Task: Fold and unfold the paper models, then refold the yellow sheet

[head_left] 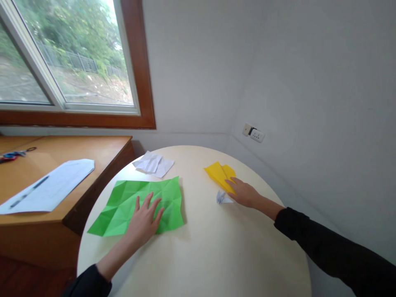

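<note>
Spreading left hand (pixel 144 224), with fingers wide apart, over green sheet (pixel 125 202), left of centre in the frame, laid with long axis left to right, rising slightly, and a corner aimed lower left; looks bright, opened out, crossed by creases. Reaching right hand (pixel 243 193) onto yellow paper (pixel 217 175), right of centre, set with narrow tip upper left and long axis slanting to lower right; looks folded in layers. Cannot tell whether gripping it or only touching.
</note>
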Available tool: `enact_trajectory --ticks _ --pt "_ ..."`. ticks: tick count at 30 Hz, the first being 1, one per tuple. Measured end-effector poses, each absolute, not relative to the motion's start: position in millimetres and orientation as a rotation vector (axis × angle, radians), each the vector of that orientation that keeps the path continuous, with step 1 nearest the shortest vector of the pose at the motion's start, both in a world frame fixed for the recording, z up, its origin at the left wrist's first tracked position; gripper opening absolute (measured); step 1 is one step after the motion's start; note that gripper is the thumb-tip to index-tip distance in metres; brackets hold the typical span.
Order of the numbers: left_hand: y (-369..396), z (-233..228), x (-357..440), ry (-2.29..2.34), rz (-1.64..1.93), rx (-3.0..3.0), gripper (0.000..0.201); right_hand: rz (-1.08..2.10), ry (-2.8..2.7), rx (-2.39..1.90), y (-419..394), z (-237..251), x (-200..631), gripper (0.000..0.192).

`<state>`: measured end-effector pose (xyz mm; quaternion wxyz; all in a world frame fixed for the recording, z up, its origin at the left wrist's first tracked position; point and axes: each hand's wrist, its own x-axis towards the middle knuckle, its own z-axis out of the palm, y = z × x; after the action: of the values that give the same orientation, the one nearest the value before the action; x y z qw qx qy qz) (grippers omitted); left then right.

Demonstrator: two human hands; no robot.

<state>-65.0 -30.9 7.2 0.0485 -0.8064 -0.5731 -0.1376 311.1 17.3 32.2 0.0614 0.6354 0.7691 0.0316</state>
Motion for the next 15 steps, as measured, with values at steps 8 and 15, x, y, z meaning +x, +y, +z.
enact_trajectory --ticks 8,15 --pt "-16.9 -7.1 -38.2 -1.654 -0.786 -2.568 0.033 0.025 2.327 1.988 30.6 6.2 323.1 0.052" --pt "-5.4 -22.8 -34.3 -1.82 -1.055 -2.661 0.03 -0.015 2.353 1.996 31.8 2.0 322.4 0.051"
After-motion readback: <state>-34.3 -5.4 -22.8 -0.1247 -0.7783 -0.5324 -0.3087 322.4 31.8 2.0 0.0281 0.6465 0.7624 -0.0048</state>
